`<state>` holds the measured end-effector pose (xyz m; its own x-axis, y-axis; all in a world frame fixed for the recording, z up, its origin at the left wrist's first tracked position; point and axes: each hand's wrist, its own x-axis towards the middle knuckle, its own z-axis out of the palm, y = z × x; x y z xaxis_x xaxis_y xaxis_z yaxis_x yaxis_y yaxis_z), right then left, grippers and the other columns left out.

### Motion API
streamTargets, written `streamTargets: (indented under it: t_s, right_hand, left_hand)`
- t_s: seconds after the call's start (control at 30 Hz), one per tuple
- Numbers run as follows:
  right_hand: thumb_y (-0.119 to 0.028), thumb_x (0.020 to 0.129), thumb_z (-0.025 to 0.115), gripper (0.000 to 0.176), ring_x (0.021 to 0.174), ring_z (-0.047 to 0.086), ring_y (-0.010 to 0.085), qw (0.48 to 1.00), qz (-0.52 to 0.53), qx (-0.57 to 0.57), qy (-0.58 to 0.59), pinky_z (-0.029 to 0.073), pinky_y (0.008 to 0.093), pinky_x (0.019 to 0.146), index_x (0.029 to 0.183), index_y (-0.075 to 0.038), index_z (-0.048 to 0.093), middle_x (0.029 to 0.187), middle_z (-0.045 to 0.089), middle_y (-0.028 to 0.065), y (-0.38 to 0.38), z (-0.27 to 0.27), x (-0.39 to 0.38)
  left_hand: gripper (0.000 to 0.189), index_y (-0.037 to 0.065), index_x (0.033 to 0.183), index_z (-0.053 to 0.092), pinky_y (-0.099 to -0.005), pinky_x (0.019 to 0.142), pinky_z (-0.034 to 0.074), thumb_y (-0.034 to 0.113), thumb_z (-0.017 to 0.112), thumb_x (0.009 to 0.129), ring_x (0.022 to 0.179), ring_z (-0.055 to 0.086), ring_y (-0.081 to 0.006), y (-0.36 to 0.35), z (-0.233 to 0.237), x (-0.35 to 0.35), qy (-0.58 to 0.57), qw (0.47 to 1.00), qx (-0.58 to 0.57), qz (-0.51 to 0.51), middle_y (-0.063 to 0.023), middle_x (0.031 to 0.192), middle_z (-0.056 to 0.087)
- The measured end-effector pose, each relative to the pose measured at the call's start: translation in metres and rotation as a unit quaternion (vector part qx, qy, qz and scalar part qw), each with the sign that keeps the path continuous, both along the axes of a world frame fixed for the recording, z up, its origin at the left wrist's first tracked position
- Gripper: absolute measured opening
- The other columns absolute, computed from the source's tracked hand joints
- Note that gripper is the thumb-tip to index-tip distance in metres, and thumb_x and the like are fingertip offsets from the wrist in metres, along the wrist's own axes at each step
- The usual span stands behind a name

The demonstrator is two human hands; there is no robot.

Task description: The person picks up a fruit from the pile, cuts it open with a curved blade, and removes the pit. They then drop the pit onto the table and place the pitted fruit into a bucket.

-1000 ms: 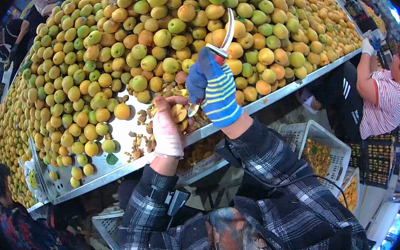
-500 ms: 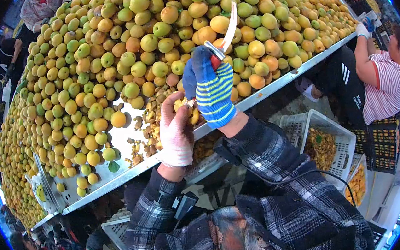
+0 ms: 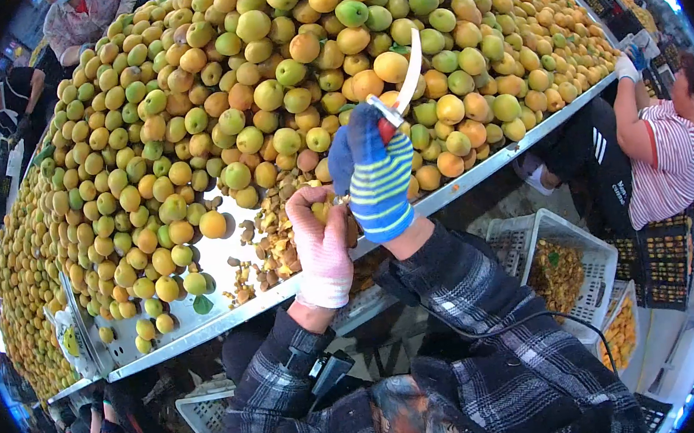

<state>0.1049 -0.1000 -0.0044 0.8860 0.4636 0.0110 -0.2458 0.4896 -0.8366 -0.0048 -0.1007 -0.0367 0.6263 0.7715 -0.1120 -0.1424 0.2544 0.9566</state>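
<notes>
My right hand, in a blue glove with yellow-green stripes, is closed around the red handle of a knife. Its curved pale blade points up and away over the fruit heap. Close beside it, my left hand wears a thin pink-and-white glove. Its fingers are bent around a yellow apricot, mostly hidden by the fingers and thumb. Both hands are above the near metal rim of the table. Apricot pits and scraps lie just left of the left hand.
A large heap of green and orange apricots covers the table. Below right stand grey crates with scraps and with orange fruit pieces. A person in a striped shirt works at the right; others are at the left.
The view has shifted slightly. Both hands stay together near the rim; the left fingers have curled further around the apricot, and the knife remains in the right hand.
</notes>
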Motion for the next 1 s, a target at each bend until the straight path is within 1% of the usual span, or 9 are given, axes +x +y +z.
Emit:
streamTargets:
  t_s: [0.07, 0.17, 0.37, 0.57, 0.67, 0.73, 0.77, 0.87, 1.0]
  right_hand:
    - [-0.04, 0.091, 0.06, 0.042, 0.037, 0.039, 0.0052, 0.994, 0.043, 0.041, 0.087, 0.026, 0.0235, 0.035, 0.061, -0.017, 0.041, 0.047, 0.041, -0.0058, -0.003, 0.006, 0.004]
    - [-0.043, 0.09, 0.061, 0.043, 0.035, 0.037, 0.0067, 0.99, 0.056, 0.028, 0.126, 0.024, 0.0247, 0.033, 0.062, -0.018, 0.039, 0.047, 0.039, -0.0052, -0.002, 0.003, 0.007]
    - [-0.051, 0.09, 0.057, 0.047, 0.033, 0.023, 0.0084, 0.946, 0.077, 0.044, 0.313, 0.015, 0.0271, 0.033, 0.062, -0.022, 0.032, 0.045, 0.024, -0.0072, 0.001, -0.006, 0.016]
    - [-0.055, 0.09, 0.052, 0.049, 0.034, 0.02, 0.0096, 0.932, 0.11, 0.058, 0.341, 0.013, 0.028, 0.034, 0.061, -0.022, 0.03, 0.046, 0.022, -0.0071, -0.004, 0.0, 0.016]
    - [-0.056, 0.089, 0.053, 0.05, 0.034, 0.021, 0.0099, 0.932, 0.109, 0.062, 0.339, 0.015, 0.0282, 0.034, 0.06, -0.022, 0.03, 0.047, 0.022, -0.0068, -0.004, 0.001, 0.022]
    - [-0.055, 0.089, 0.053, 0.05, 0.038, 0.022, 0.0101, 0.955, 0.13, 0.06, 0.26, 0.018, 0.0286, 0.038, 0.06, -0.022, 0.03, 0.051, 0.021, -0.0072, -0.009, -0.005, 0.029]
    - [-0.057, 0.09, 0.052, 0.051, 0.036, 0.021, 0.0096, 0.96, 0.14, 0.05, 0.235, 0.017, 0.0286, 0.036, 0.058, -0.023, 0.028, 0.049, 0.019, -0.0075, -0.008, -0.005, 0.032]
    - [-0.059, 0.09, 0.048, 0.054, 0.034, 0.018, 0.0089, 0.974, 0.169, 0.008, 0.15, 0.013, 0.0273, 0.034, 0.055, -0.024, 0.025, 0.048, 0.017, -0.0078, -0.011, -0.005, 0.032]
    - [-0.059, 0.089, 0.052, 0.052, 0.035, 0.021, 0.0078, 0.967, 0.184, -0.025, 0.173, 0.014, 0.0257, 0.033, 0.058, -0.024, 0.027, 0.049, 0.021, -0.0074, -0.014, 0.002, 0.028]
  left_hand:
    - [0.027, 0.009, 0.115, 0.038, -0.0194, 0.064, 0.042, 0.004, 0.049, 0.091, 0.076, 0.048, -0.0069, -0.001, 0.007, 0.0, 0.012, 1.0, -0.024, -0.013, -0.0049, 0.105, 0.048]
    - [0.029, 0.005, 0.115, 0.037, -0.0267, 0.093, 0.035, -0.001, 0.046, 0.088, 0.099, 0.042, -0.0141, -0.005, 0.013, 0.005, 0.01, 0.998, 0.066, 0.023, -0.0084, 0.11, 0.045]
    - [0.03, 0.003, 0.115, 0.037, -0.0299, 0.097, 0.032, 0.002, 0.05, 0.088, 0.102, 0.043, -0.0174, -0.008, 0.016, 0.003, 0.054, 0.99, 0.13, 0.022, -0.0081, 0.11, 0.045]
    - [0.028, 0.005, 0.114, 0.039, -0.0281, 0.097, 0.032, 0.009, 0.054, 0.09, 0.104, 0.041, -0.0155, -0.007, 0.015, 0.002, 0.052, 0.988, 0.142, 0.02, -0.0079, 0.111, 0.044]
    - [0.028, 0.006, 0.114, 0.041, -0.0267, 0.085, 0.04, 0.021, 0.053, 0.094, 0.092, 0.048, -0.0145, 0.002, 0.02, -0.004, -0.018, 0.997, 0.067, -0.036, -0.0077, 0.102, 0.049]
    - [0.033, 0.007, 0.112, 0.045, -0.0247, 0.063, 0.044, 0.035, 0.051, 0.095, 0.071, 0.051, -0.0143, 0.013, 0.015, -0.007, -0.087, 0.983, -0.135, -0.091, -0.0067, 0.088, 0.052]
    - [0.037, 0.007, 0.11, 0.047, -0.0241, 0.046, 0.037, 0.04, 0.051, 0.095, 0.054, 0.047, -0.0149, 0.013, 0.016, -0.002, -0.079, 0.982, -0.17, -0.027, -0.0054, 0.078, 0.051]
    - [0.033, 0.012, 0.1, 0.048, -0.0249, 0.04, 0.032, 0.044, 0.046, 0.096, 0.047, 0.046, -0.017, 0.027, 0.0, -0.01, -0.123, 0.957, -0.259, -0.038, -0.0064, 0.069, 0.05]
    - [0.044, 0.017, 0.093, 0.046, -0.0225, 0.033, 0.024, 0.06, 0.051, 0.088, 0.044, 0.043, -0.0134, 0.031, 0.005, -0.014, -0.059, 0.937, -0.344, -0.001, -0.0029, 0.068, 0.049]
